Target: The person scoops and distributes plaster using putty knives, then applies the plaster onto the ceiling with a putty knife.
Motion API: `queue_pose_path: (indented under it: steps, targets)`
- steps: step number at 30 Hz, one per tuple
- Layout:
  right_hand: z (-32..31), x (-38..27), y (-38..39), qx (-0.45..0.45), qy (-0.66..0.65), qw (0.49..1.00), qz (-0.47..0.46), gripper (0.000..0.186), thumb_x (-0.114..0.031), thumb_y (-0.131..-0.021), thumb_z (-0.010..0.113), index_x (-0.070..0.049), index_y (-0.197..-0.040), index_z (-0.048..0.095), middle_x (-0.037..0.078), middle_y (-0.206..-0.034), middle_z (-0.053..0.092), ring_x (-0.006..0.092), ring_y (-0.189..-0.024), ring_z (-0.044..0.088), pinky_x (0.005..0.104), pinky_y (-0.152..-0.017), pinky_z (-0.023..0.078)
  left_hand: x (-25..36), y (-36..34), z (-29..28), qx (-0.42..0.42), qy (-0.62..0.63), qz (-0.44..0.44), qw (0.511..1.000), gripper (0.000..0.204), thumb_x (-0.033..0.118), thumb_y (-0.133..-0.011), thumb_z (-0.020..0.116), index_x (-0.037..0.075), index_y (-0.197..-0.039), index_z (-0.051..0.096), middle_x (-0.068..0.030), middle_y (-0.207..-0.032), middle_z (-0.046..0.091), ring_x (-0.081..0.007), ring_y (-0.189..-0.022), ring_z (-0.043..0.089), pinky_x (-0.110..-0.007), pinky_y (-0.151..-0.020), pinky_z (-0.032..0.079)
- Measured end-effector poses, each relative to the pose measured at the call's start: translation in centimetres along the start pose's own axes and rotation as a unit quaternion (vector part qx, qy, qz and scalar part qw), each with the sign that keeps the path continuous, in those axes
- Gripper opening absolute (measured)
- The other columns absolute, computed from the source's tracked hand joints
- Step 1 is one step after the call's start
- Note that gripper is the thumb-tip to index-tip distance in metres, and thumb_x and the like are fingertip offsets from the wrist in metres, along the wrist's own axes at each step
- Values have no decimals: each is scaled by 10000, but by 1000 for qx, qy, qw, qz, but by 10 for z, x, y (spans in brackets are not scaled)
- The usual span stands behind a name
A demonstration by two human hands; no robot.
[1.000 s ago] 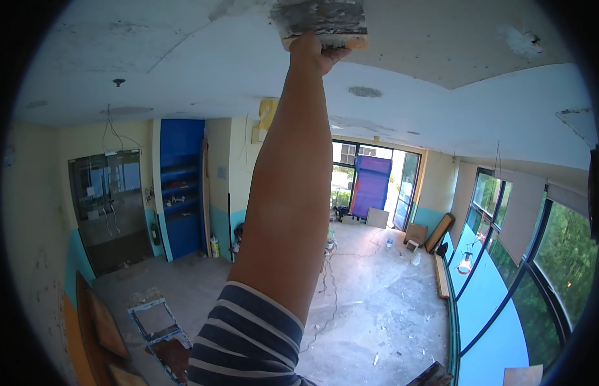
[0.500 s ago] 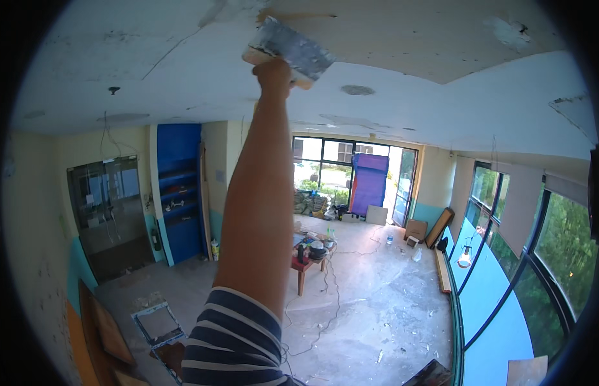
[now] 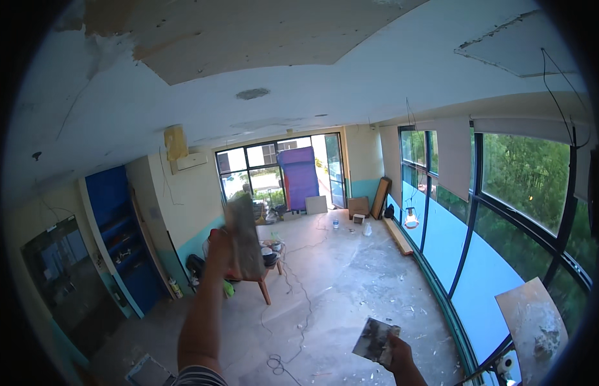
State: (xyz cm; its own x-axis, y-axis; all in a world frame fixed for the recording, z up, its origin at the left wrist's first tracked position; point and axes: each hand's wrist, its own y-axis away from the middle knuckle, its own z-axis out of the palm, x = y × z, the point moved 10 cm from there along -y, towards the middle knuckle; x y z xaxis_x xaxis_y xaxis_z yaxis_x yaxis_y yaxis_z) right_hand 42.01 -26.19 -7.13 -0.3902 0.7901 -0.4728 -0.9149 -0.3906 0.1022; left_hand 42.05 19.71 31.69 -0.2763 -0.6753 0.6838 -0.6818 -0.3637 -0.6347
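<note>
My left hand (image 3: 217, 249), at the end of a raised forearm, is closed on a wide drywall trowel (image 3: 245, 238). The trowel's greyish blade stands nearly upright and is blurred by motion, apart from the ceiling. Lower and to the right, my right hand (image 3: 402, 354) grips a putty knife (image 3: 375, 340), whose flat square blade carries grey-white smears. Overhead the ceiling (image 3: 299, 83) has a bare tan patch (image 3: 261, 38) with ragged, partly filled edges and dark specks.
A small table (image 3: 266, 293) with items stands behind my left forearm. Cords (image 3: 303, 309) trail over the floor. Windows (image 3: 521, 180) line the right side, with a smeared board (image 3: 534, 328) nearby. Wires (image 3: 550, 83) hang from the ceiling. Blue shelves (image 3: 119, 231) stand at left.
The wide trowel has come down from the ceiling patch to chest-high view, its blade now upright. My right hand with the putty knife has come into view. The view has turned right.
</note>
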Motion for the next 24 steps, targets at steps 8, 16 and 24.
queue_pose_path:
  steps: [8,16,24]
  targets:
    - [-8,84,-64,-56,49,983,165,415,-272,-1008,457,21,-1301,490,179,-1162,638,323,-1031,654,485,-948,510,-142,256,271,-490,21,-142,860,667,601,-911,506,13,-1204,624,-178,-1070,679,-257,-951,648,-362,-877,471]
    - [-11,31,-29,-23,15,996,89,424,-304,-1038,364,0,-1308,483,158,-1185,623,316,-1072,635,486,-978,489,-170,297,231,-486,-66,-239,838,722,595,-822,631,11,-1245,598,-194,-1137,658,-285,-1020,632,-361,-887,470]
    - [-67,-15,-11,-42,31,999,-6,450,-275,-1010,389,18,-1349,431,195,-1253,583,369,-1134,595,537,-1011,451,-333,392,184,-298,-220,-375,850,743,486,-727,728,15,-1272,546,-222,-1220,618,-341,-1105,612,-395,-934,478]
